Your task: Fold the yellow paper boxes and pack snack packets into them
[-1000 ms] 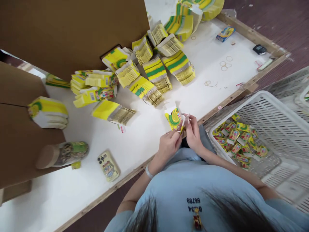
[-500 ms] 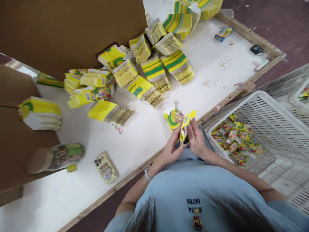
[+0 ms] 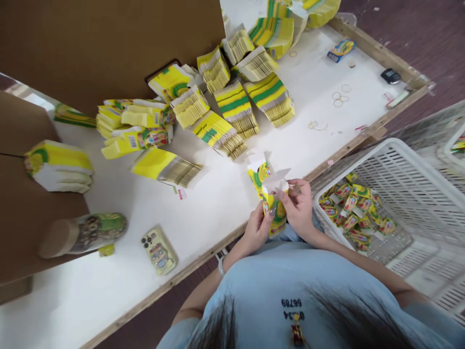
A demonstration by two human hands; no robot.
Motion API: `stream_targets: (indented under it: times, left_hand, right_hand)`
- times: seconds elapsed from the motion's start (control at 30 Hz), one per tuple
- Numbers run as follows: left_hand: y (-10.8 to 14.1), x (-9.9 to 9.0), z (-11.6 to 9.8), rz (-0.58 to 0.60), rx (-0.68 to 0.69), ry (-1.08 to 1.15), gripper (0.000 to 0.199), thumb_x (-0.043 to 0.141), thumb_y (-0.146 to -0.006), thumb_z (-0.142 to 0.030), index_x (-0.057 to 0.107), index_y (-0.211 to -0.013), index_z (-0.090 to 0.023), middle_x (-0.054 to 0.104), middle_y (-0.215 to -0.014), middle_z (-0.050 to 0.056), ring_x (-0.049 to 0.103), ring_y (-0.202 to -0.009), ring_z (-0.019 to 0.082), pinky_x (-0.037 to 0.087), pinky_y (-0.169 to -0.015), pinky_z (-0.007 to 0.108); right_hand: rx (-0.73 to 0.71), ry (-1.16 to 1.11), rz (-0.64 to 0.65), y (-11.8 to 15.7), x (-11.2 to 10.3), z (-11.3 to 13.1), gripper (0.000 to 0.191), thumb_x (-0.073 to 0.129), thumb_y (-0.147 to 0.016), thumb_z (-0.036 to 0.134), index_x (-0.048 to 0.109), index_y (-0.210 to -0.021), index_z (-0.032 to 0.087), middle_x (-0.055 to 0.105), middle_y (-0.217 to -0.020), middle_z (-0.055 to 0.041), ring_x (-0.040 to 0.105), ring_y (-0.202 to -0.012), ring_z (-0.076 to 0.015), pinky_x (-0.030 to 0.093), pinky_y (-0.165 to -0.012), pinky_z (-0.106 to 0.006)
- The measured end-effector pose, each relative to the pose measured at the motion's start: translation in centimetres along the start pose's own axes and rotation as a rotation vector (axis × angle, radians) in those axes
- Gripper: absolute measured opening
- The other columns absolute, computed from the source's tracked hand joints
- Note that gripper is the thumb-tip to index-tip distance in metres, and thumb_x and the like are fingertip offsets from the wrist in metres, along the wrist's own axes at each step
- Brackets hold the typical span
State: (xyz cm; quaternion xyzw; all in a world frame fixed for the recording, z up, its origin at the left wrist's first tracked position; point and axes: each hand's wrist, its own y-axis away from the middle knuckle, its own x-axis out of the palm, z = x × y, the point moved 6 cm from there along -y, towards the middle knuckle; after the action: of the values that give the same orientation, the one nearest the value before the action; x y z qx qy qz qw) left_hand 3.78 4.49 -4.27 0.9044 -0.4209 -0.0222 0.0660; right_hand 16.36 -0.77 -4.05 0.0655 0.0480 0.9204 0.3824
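Note:
Between both hands, at the table's front edge, is a small yellow and green cardboard box (image 3: pixel 279 224) with its white top flaps raised. My left hand (image 3: pixel 257 228) grips its left side, thumb across the front. My right hand (image 3: pixel 300 208) pinches the upper right side near the opening. Just behind it on the table lies another flat yellow-green carton (image 3: pixel 258 175) with a white flap. Bundles of flattened cartons (image 3: pixel 236 109) spread over the table farther back.
A white plastic basket (image 3: pixel 394 145) with several small packed boxes (image 3: pixel 350 203) stands at the right. On the table are a phone (image 3: pixel 160 250), a jar (image 3: pixel 98 232), rubber bands (image 3: pixel 338 99) and a blue box (image 3: pixel 341 50). Brown cardboard (image 3: pixel 109 48) rises at the back left.
The box, seen edge-on and folded before, is now turned with its printed face showing and its top flaps up. My right hand has shifted slightly right, to the box's upper side.

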Motion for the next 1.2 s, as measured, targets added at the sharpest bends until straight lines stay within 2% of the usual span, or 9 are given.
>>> stream_targets:
  times: [0.17,0.37,0.47,0.57,0.7,0.8,0.9,1.03,1.2]
  left_hand:
    - [0.3,-0.2,0.7,-0.028,-0.058,0.053,0.062,0.049,-0.1,-0.063,0.057,-0.141,-0.017,0.075,-0.113,0.011,0.07,-0.095,0.021,0.058,-0.088,0.035]
    - [1.0,0.2,1.1,-0.027,0.043,0.207,0.083,0.048,-0.104,-0.052,-0.003,-0.165,-0.028,0.063,-0.142,0.015,0.066,-0.124,0.023,0.053,-0.11,0.042]
    - [1.7,0.3,1.7,0.063,0.02,0.175,0.08,0.049,-0.103,-0.054,0.007,-0.164,-0.026,0.068,-0.132,0.014,0.072,-0.109,0.023,0.059,-0.097,0.039]
    - [2.1,-0.1,1.6,0.124,-0.038,0.155,0.071,0.055,-0.1,-0.053,0.025,-0.158,-0.025,0.073,-0.112,0.01,0.072,-0.088,0.019,0.06,-0.081,0.034]
    - [2.0,-0.6,0.6,0.118,-0.032,0.065,0.038,0.055,-0.1,-0.052,0.058,-0.123,-0.021,0.073,-0.104,0.009,0.069,-0.089,0.019,0.057,-0.082,0.032]
    - [1.8,-0.4,0.3,0.08,0.026,0.046,0.044,0.049,-0.104,-0.051,0.052,-0.138,-0.023,0.073,-0.113,0.01,0.07,-0.1,0.02,0.056,-0.091,0.035]
    - [1.8,-0.2,0.7,0.074,0.062,0.069,0.069,0.044,-0.105,-0.052,0.019,-0.164,-0.025,0.07,-0.13,0.013,0.07,-0.11,0.021,0.056,-0.097,0.038]
    - [2.1,-0.2,0.8,0.114,0.028,0.003,0.061,0.037,-0.105,-0.057,0.051,-0.151,-0.02,0.065,-0.142,0.016,0.073,-0.097,0.023,0.06,-0.079,0.033]
    - [1.7,-0.7,-0.4,0.015,-0.027,-0.079,0.05,0.054,-0.1,-0.054,0.069,-0.129,-0.016,0.077,-0.119,0.014,0.073,-0.094,0.021,0.059,-0.083,0.031]
  right_hand:
    - [-0.021,-0.019,0.065,0.3,0.0,-0.3,0.042,0.073,-0.09,0.049,0.049,-0.116,0.028,0.068,-0.074,0.0042,0.068,-0.066,-0.0157,0.054,-0.06,-0.026]
    - [-0.331,0.261,-0.107,1.1,-2.0,0.6,0.022,0.077,-0.086,0.044,0.067,-0.093,0.025,0.07,-0.095,-0.0059,0.069,-0.09,-0.0207,0.059,-0.08,-0.036]
    - [-0.384,0.316,-0.046,1.4,-2.3,1.2,0.021,0.076,-0.086,0.044,0.071,-0.086,0.024,0.073,-0.093,-0.0063,0.07,-0.084,-0.0203,0.06,-0.076,-0.035]
    - [-0.174,0.247,0.144,1.3,-2.0,0.7,0.026,0.071,-0.091,0.049,0.073,-0.093,0.023,0.074,-0.083,-0.0039,0.069,-0.072,-0.0177,0.058,-0.066,-0.03]
    - [-0.004,0.188,0.284,1.7,-1.7,0.4,0.04,0.062,-0.095,0.056,0.067,-0.076,0.021,0.066,-0.067,0.0001,0.06,-0.06,-0.0145,0.052,-0.057,-0.026]
    - [-0.12,0.218,0.21,1.6,-2.5,1.2,0.033,0.063,-0.096,0.052,0.069,-0.082,0.022,0.07,-0.076,-0.0017,0.065,-0.067,-0.0169,0.057,-0.065,-0.03]
    - [-0.297,0.331,0.211,1.4,-3.6,2.2,0.025,0.068,-0.094,0.048,0.077,-0.102,0.026,0.079,-0.098,-0.0071,0.075,-0.09,-0.0227,0.062,-0.085,-0.038]
    - [-0.436,0.357,0.564,1.9,-3.6,3.2,0.045,0.076,-0.084,0.062,0.079,-0.113,0.028,0.08,-0.116,-0.0098,0.076,-0.106,-0.0268,0.062,-0.095,-0.042]
    - [0.017,0.238,0.628,2.2,-3.3,2.2,0.038,0.071,-0.093,0.041,0.069,-0.126,0.024,0.079,-0.11,-0.0089,0.078,-0.095,-0.0214,0.066,-0.076,-0.034]
